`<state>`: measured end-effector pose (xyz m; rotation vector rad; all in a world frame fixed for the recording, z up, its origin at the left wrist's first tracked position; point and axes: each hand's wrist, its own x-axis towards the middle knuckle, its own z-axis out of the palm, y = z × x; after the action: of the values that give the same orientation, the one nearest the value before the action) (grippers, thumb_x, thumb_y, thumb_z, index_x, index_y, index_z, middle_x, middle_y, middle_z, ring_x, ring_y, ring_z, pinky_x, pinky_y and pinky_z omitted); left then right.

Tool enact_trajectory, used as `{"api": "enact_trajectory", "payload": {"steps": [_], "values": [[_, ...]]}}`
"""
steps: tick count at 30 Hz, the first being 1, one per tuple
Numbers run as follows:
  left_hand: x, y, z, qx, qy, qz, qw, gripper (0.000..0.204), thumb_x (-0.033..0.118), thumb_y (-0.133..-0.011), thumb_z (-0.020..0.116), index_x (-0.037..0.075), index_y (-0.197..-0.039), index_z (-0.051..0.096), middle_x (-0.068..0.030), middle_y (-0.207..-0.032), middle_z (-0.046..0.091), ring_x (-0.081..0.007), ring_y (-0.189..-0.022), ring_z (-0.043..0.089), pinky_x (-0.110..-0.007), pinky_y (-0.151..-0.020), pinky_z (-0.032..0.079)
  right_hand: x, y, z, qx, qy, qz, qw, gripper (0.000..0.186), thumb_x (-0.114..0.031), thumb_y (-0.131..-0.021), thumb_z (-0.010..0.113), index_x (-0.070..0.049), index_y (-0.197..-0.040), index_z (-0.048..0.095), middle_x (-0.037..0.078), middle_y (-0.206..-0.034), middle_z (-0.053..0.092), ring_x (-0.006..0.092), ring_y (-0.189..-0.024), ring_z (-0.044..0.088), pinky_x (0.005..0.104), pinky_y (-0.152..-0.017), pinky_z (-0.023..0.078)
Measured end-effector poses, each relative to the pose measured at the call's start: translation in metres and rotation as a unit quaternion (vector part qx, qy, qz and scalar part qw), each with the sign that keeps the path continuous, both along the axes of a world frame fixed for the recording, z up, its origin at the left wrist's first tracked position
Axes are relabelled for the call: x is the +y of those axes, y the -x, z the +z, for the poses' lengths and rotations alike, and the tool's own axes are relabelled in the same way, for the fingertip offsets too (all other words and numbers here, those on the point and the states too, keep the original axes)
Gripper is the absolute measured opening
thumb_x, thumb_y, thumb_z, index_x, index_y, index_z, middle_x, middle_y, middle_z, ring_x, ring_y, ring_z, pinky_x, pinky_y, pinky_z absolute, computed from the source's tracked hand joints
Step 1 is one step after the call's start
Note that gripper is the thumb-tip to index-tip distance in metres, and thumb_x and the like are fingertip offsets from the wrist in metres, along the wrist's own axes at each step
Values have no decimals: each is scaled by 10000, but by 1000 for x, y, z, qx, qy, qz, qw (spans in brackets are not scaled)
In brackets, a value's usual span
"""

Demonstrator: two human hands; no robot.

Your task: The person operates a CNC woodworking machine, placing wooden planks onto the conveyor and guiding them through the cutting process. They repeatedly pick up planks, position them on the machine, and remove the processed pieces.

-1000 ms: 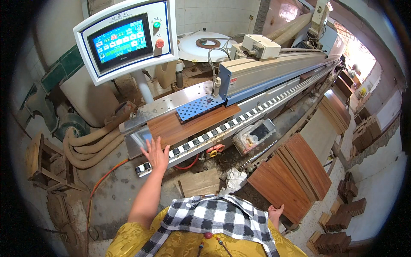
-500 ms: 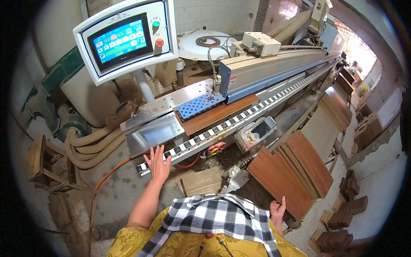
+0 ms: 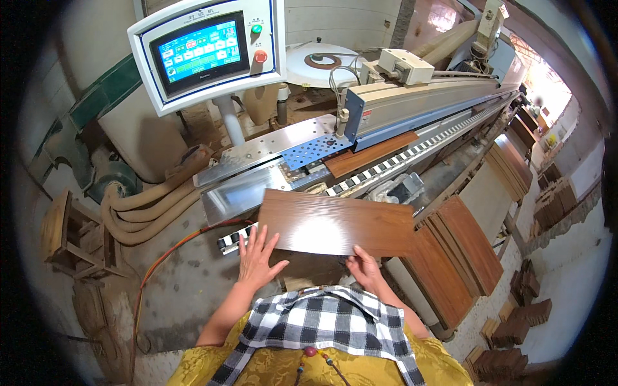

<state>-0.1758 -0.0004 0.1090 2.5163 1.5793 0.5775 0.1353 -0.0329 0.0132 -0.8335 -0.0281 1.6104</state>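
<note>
A brown wood-grain board [image 3: 335, 222], with glare on its face, is held up in front of me over the machine's roller track. My right hand [image 3: 365, 269] grips its near edge, thumb on top and fingers partly hidden below. Against the board's left near corner rests my left hand [image 3: 257, 262], its fingers spread and not wrapped round it. Beyond, a second brown board [image 3: 373, 154] lies flat on the roller track [image 3: 386, 164], partly under the long beam [image 3: 418, 109] of the machine. A blue perforated plate [image 3: 313, 150] sits left of that beam.
A control panel with a lit screen [image 3: 201, 53] stands at the far left. Brown boards [image 3: 458, 241] are stacked to my right, with more piles by the wall. Beige hoses [image 3: 145, 215], a wooden stool [image 3: 77, 238] and an orange cable [image 3: 164, 257] are on the left.
My right hand has come from the stack with a board, now held before me. My left hand has come to the board's corner. The other board has slid rightward along the track.
</note>
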Motion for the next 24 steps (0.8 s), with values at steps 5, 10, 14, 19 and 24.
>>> {"api": "enact_trajectory", "payload": {"steps": [5,10,14,19,24], "values": [[-4,39,-17,48,22,91,994,680,458,-788,635,174,-1364,411,-121,-1475,260,-339,-1372,184,-531,-1102,95,40,56,17,-23,32,129,991,146,-104,-823,681,-57,-926,588,50,-764,620,150,-645,621,282,-606,542],[4,68,-25,31,32,158,986,647,463,-812,605,169,-1358,421,-137,-1471,261,-347,-1370,185,-557,-1088,127,61,95,20,21,-40,162,986,151,-85,-853,631,-30,-985,582,95,-926,622,205,-870,630,333,-791,535],[21,73,-30,17,17,193,981,642,449,-816,605,164,-1360,416,-144,-1466,270,-341,-1369,193,-546,-1087,144,61,90,55,-30,-83,161,983,431,-103,-882,583,-20,-1283,448,121,-1183,576,212,-1024,585,346,-891,478],[46,65,-29,24,37,236,971,635,465,-839,571,176,-1377,394,-136,-1479,252,-333,-1377,182,-530,-1089,146,42,29,26,-142,-31,169,975,387,-117,-895,545,-44,-1270,482,100,-1153,611,158,-918,616,271,-796,501],[76,59,-28,2,51,277,959,635,469,-832,575,172,-1368,406,-135,-1480,251,-306,-1387,166,-529,-1097,119,0,-49,-26,-291,120,63,947,261,-97,-870,567,-39,-1124,580,68,-938,662,138,-747,614,264,-653,508]]}}
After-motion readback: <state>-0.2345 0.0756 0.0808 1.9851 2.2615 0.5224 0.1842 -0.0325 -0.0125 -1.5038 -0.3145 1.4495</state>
